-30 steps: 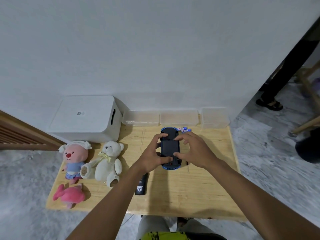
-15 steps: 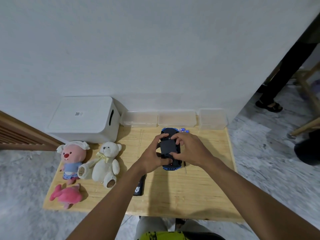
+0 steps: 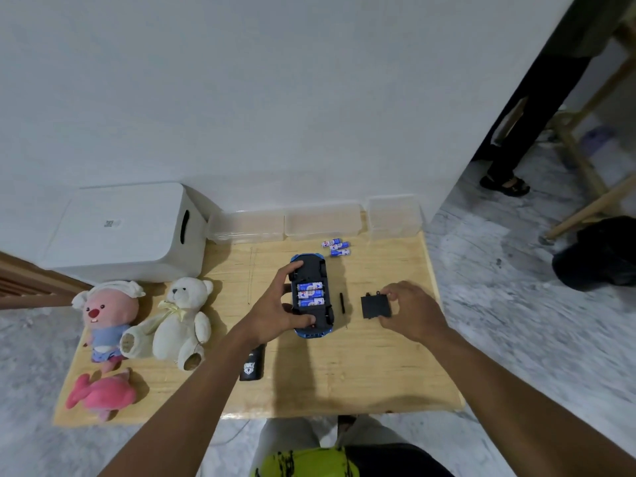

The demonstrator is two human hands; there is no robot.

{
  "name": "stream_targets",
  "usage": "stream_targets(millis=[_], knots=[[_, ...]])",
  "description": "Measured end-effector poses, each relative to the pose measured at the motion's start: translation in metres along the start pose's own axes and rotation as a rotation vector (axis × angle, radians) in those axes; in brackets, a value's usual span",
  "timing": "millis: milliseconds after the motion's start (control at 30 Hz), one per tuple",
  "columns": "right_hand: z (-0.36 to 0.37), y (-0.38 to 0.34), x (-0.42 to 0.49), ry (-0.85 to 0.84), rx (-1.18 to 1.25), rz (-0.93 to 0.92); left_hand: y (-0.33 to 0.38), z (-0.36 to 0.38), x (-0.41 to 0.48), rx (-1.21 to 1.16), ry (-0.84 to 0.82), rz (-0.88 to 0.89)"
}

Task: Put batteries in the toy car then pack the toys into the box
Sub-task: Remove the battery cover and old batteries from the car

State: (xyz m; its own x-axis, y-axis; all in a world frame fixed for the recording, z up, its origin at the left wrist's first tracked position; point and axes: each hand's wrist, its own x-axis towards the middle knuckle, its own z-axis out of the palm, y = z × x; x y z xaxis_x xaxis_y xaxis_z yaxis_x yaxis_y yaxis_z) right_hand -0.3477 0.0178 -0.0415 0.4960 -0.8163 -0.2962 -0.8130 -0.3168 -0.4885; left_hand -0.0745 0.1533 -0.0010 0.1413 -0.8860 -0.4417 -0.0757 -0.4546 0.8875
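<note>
A blue toy car (image 3: 318,330) lies upside down in the middle of the wooden table (image 3: 344,380). Its battery bay is uncovered, and three blue batteries (image 3: 310,294) sit inside. My left hand (image 3: 275,309) grips the car from its left side. To the car's right, my right hand (image 3: 411,309) pinches the black battery cover (image 3: 375,306) at the tabletop. Three loose batteries (image 3: 337,247) lie behind the car. The white box (image 3: 120,232) stands closed at the back left.
A pink-faced plush (image 3: 105,316), a white teddy bear (image 3: 179,321) and a pink plush (image 3: 99,395) lie at the table's left. A black remote (image 3: 252,363) rests under my left forearm. A small screwdriver (image 3: 342,302) lies beside the car. Clear containers (image 3: 320,222) line the wall. A person stands at the far right.
My right hand has lifted the black cover off the car's underside and carried it to the right. The batteries in the bay now show. My left hand stays on the car.
</note>
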Motion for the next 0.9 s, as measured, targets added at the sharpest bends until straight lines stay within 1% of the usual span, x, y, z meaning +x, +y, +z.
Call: stream_targets(millis=[267, 333, 400, 500, 600, 767, 900], knots=[[0.008, 0.000, -0.004, 0.013, 0.020, 0.033, 0.000, 0.001, -0.005, 0.030, 0.010, 0.002], [0.004, -0.013, -0.005, 0.085, 0.122, 0.043, 0.002, 0.003, -0.005, 0.033, 0.019, 0.008], [-0.001, -0.038, -0.003, 0.153, 0.247, 0.004, 0.005, 0.006, -0.003, 0.040, 0.030, 0.009], [-0.007, -0.084, -0.001, 0.158, 0.343, -0.071, 0.008, 0.012, 0.001, 0.051, 0.046, 0.022], [-0.006, -0.112, 0.000, 0.155, 0.288, -0.060, 0.010, 0.018, 0.003, 0.042, 0.079, 0.052], [0.001, -0.127, 0.005, 0.207, 0.222, 0.006, 0.010, 0.024, 0.000, 0.100, 0.106, 0.108], [0.003, -0.138, 0.005, 0.226, 0.244, 0.081, 0.011, 0.028, -0.003, 0.151, 0.138, 0.129]])
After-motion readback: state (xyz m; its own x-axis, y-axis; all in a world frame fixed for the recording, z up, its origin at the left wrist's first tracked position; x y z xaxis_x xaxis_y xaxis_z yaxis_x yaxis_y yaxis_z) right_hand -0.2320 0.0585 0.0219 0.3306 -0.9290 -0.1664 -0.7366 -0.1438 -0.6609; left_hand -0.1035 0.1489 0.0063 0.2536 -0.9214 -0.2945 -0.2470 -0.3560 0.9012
